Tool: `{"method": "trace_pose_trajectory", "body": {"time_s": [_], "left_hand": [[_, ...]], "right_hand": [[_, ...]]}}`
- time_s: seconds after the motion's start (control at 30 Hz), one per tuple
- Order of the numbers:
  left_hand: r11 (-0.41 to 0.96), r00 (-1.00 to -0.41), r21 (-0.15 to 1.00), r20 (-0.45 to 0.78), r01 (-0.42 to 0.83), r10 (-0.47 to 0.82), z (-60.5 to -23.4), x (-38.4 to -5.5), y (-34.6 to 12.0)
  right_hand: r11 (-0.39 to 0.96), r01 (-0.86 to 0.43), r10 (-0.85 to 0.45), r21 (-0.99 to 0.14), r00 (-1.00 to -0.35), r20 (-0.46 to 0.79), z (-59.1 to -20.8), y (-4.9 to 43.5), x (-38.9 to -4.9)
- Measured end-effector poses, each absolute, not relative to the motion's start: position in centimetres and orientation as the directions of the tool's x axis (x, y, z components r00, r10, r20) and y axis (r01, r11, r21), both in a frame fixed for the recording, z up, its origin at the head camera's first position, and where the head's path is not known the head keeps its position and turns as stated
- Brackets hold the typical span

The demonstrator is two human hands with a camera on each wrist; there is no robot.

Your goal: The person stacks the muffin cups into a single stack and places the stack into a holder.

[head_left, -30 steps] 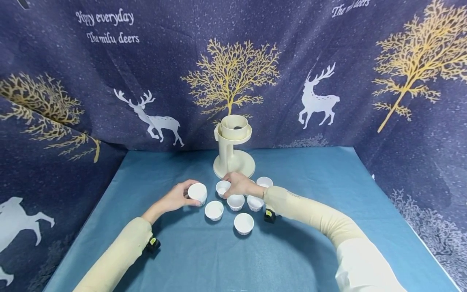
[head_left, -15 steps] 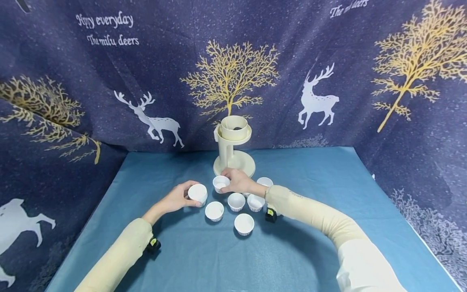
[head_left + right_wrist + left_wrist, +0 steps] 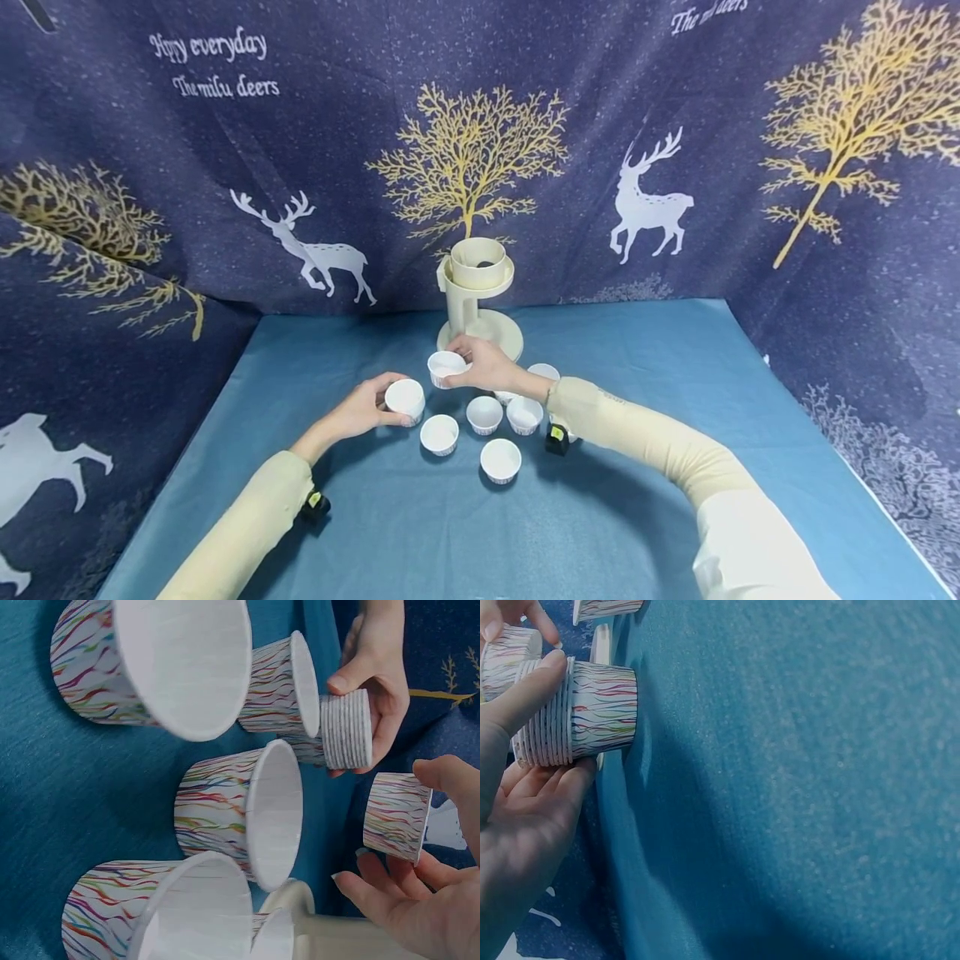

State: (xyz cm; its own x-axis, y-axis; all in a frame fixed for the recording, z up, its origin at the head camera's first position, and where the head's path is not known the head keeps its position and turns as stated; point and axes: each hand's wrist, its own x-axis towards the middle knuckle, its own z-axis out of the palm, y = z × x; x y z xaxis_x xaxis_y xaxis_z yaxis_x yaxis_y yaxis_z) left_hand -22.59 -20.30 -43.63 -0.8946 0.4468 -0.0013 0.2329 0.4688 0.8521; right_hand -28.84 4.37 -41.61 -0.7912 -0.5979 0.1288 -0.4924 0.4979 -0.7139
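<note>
My left hand (image 3: 363, 407) grips a nested stack of white paper baking cups (image 3: 405, 398), thumb on one side and fingers on the other. In the left wrist view the stack (image 3: 604, 709) lies sideways to the camera, its many rims close together and its side striped with coloured wavy lines. Just to its upper right, my right hand (image 3: 486, 365) pinches a single paper cup (image 3: 446, 368) between thumb and fingers, mouth up. The right wrist view shows this cup (image 3: 391, 814) a short way from the stack (image 3: 346, 729), apart from it.
Several loose paper cups stand mouth up on the blue cloth (image 3: 390, 525), among them a front cup (image 3: 500, 461) and a left cup (image 3: 439, 435). Some sit partly under my right forearm. Behind stands a cream holder (image 3: 463, 312) with a round base and a cylinder in its ring.
My right hand has lifted the single cup from among the others and moved it up and left toward the stack. The left hand with the stack has stayed nearly still.
</note>
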Motion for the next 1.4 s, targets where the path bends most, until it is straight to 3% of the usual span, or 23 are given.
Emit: {"method": "trace_pose_trajectory", "body": {"time_s": [0.63, 1.4], "left_hand": [[0.461, -0.886, 0.853, 0.005, 0.246, 0.464, -44.1, -22.9, -20.4], [0.465, -0.882, 0.851, -0.006, 0.243, 0.471, -43.7, -22.7, -20.4]], "right_hand": [[0.384, -0.391, -0.595, -0.836, -0.798, 0.1, -41.1, 4.0, -28.2], [0.242, -0.435, -0.714, -0.867, -0.685, 0.144, -37.8, 2.6, -25.5]]}}
